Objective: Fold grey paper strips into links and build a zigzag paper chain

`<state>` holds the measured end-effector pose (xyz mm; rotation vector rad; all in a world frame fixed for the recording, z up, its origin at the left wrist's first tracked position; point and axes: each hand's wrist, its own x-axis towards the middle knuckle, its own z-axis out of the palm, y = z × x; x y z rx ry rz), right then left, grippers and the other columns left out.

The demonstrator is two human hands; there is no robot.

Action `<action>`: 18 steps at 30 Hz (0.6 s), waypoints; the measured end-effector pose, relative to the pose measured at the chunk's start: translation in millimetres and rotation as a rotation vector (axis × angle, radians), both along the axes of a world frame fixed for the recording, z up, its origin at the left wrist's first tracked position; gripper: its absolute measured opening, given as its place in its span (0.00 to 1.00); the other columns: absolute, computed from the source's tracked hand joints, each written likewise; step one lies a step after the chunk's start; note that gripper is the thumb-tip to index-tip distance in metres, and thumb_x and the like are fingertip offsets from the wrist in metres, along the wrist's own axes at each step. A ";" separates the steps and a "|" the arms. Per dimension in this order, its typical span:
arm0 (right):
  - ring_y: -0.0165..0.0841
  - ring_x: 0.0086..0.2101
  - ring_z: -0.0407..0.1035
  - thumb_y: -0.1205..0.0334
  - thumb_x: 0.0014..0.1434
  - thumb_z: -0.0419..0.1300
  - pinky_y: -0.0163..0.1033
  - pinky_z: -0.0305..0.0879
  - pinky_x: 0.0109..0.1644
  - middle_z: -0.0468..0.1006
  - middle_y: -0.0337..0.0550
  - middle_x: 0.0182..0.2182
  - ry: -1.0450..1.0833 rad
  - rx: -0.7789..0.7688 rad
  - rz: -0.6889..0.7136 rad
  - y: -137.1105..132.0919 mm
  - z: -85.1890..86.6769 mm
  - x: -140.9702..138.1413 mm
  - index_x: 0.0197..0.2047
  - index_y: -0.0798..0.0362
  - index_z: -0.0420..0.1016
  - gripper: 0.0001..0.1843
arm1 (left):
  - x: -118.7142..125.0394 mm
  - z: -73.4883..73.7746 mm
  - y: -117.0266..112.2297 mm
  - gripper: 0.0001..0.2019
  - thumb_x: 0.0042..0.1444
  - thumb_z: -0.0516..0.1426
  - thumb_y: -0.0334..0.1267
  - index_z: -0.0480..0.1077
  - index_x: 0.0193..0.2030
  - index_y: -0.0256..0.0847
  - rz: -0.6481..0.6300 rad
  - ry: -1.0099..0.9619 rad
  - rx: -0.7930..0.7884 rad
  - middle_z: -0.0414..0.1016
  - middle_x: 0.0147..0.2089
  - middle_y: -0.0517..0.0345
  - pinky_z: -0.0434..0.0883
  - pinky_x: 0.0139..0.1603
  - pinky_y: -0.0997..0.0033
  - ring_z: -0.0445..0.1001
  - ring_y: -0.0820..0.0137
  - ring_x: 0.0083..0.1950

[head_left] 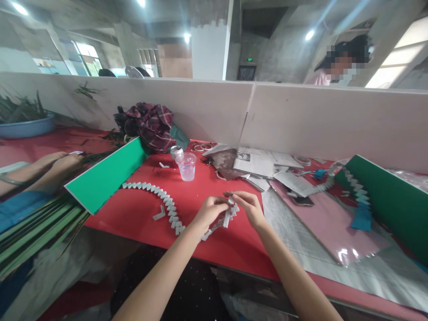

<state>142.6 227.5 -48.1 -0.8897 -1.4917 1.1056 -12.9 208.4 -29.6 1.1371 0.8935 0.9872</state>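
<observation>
Whitish folded chain [172, 213] is pinched at its right end by the left hand [211, 211] and right hand [249, 207], over the red surface [140, 225]; folds are probably best pressed snug there, slack kept clear of the farther plastic cup [187, 168]

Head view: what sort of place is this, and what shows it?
Probably a shared craft workroom: a chain of folded pieces, a green divider, and long leaves by another person's arm.

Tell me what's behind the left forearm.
Parts of a white chain show on either side of the left forearm; whether they join behind it cannot be seen, being covered.
</observation>
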 end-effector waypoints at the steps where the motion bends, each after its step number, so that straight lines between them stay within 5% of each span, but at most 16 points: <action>1: 0.40 0.41 0.73 0.53 0.55 0.60 0.46 0.68 0.48 0.80 0.44 0.37 0.012 -0.005 0.006 0.2 -0.3 -0.5 0.39 0.49 0.79 0.12 | -0.4 0.0 -0.1 0.10 0.48 0.60 0.39 0.73 0.31 0.31 -0.007 0.002 0.007 0.76 0.28 0.48 0.68 0.26 0.71 0.73 0.68 0.28; 18: 0.38 0.38 0.74 0.54 0.56 0.59 0.41 0.70 0.38 0.79 0.49 0.40 0.028 -0.033 0.033 0.8 -2.7 0.1 0.47 0.53 0.72 0.17 | -3.5 -0.3 -1.1 0.09 0.49 0.58 0.37 0.73 0.34 0.32 -0.051 0.036 0.036 0.77 0.31 0.47 0.68 0.29 0.71 0.74 0.68 0.29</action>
